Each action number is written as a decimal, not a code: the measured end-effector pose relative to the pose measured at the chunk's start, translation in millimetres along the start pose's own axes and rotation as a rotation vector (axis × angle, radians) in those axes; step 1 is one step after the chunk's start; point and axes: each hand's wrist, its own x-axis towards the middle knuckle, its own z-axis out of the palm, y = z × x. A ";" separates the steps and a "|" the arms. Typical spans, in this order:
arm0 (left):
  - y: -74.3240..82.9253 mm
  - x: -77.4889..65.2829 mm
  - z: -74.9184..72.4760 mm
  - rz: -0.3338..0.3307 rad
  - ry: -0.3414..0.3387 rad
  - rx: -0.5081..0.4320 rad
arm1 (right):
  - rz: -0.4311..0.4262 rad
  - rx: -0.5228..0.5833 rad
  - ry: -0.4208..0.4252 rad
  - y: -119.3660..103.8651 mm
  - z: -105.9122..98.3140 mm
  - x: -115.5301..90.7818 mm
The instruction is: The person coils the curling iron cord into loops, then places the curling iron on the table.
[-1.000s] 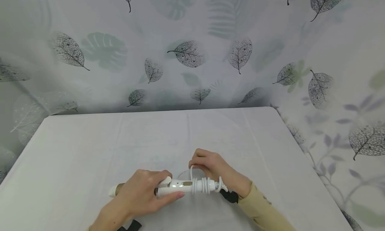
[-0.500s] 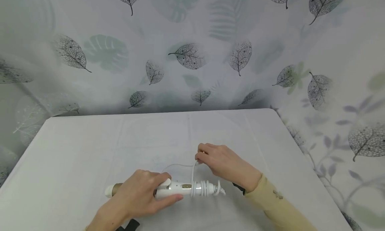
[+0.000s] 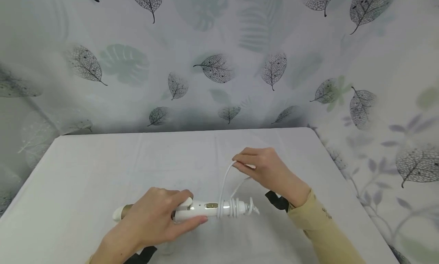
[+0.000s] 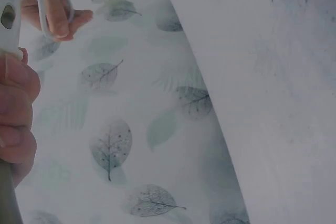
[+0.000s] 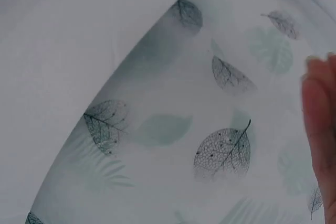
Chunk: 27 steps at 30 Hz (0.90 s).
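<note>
A white curling iron [image 3: 197, 210] with a gold-coloured barrel lies level across the head view, its barrel end to the left. My left hand [image 3: 154, 214] grips it around the middle, thumb along the near side, hiding part of the barrel. Several turns of white cord [image 3: 234, 208] wrap the handle's right end. Above and right of the handle, my right hand [image 3: 265, 168] pinches the cord between thumb and fingers, and a raised loop runs back down to the handle. The left wrist view shows my left fingers [image 4: 16, 108] curled round the iron.
The iron is over a table with a white cover [image 3: 103, 168]. Behind and to the right hangs a pale leaf-patterned cloth [image 3: 192, 35]. Black straps [image 3: 277, 201] sit at both wrists.
My right hand has moved up and to the right with the cord, drawing out a larger loop from the handle. The left hand and curling iron have shifted slightly left.
</note>
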 end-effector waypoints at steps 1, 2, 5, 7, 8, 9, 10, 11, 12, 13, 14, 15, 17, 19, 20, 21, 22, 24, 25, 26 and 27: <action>0.1 0.8 -1.4 0.000 -0.002 0.010 | 0.031 0.037 0.021 1.9 -3.8 1.5; 0.0 1.5 -2.1 -0.002 -0.007 0.020 | 0.063 0.073 0.042 3.6 -7.5 2.9; -1.0 2.7 -1.2 -0.009 -0.030 0.064 | 0.168 0.197 0.070 6.3 -17.3 6.4; -2.2 2.6 1.6 -0.013 -0.042 0.114 | 0.255 0.288 0.051 6.1 -23.4 8.4; -2.9 2.6 3.4 -0.022 -0.047 0.140 | 0.303 0.326 0.030 5.6 -26.7 9.1; -3.2 2.9 4.9 -0.040 -0.063 0.161 | 0.351 0.373 0.003 4.7 -29.9 9.9; -3.8 3.1 6.5 -0.059 -0.075 0.189 | 0.414 0.417 -0.034 3.3 -32.8 10.8; -4.8 3.3 8.0 -0.078 -0.086 0.218 | 0.480 0.461 -0.073 1.5 -35.3 11.8; -5.7 3.6 9.4 -0.100 -0.098 0.245 | 0.541 0.506 -0.114 -0.6 -37.3 13.0; -6.6 4.0 10.6 -0.125 -0.112 0.268 | 0.593 0.547 -0.155 -2.6 -38.6 14.1; -7.7 4.4 11.6 -0.147 -0.124 0.285 | 0.636 0.583 -0.197 -4.7 -39.3 15.4; -8.7 5.0 12.6 -0.165 -0.136 0.300 | 0.675 0.624 -0.234 -6.8 -39.5 16.6; -11.0 5.7 15.2 -0.180 -0.137 0.329 | 0.716 0.709 -0.289 -11.0 -38.4 18.3; -12.8 6.8 18.0 -0.185 -0.133 0.346 | 0.711 0.800 -0.325 -14.7 -37.0 18.8; -14.1 7.3 19.4 -0.185 -0.128 0.358 | 0.703 0.848 -0.337 -16.7 -36.4 18.8; -15.8 7.6 20.8 -0.186 -0.124 0.374 | 0.691 0.893 -0.345 -19.0 -35.7 18.4; -17.7 7.8 22.0 -0.193 -0.120 0.387 | 0.667 0.926 -0.346 -21.5 -34.9 17.8; -22.5 7.5 23.9 -0.223 -0.113 0.393 | 0.607 0.963 -0.343 -27.6 -33.4 15.9; -25.3 7.2 24.6 -0.240 -0.108 0.391 | 0.575 0.979 -0.335 -31.1 -32.7 14.8; -28.2 6.8 25.3 -0.259 -0.103 0.385 | 0.538 0.985 -0.321 -34.4 -31.8 13.4; -31.1 6.6 25.7 -0.276 -0.097 0.369 | 0.503 0.986 -0.308 -38.1 -30.7 11.9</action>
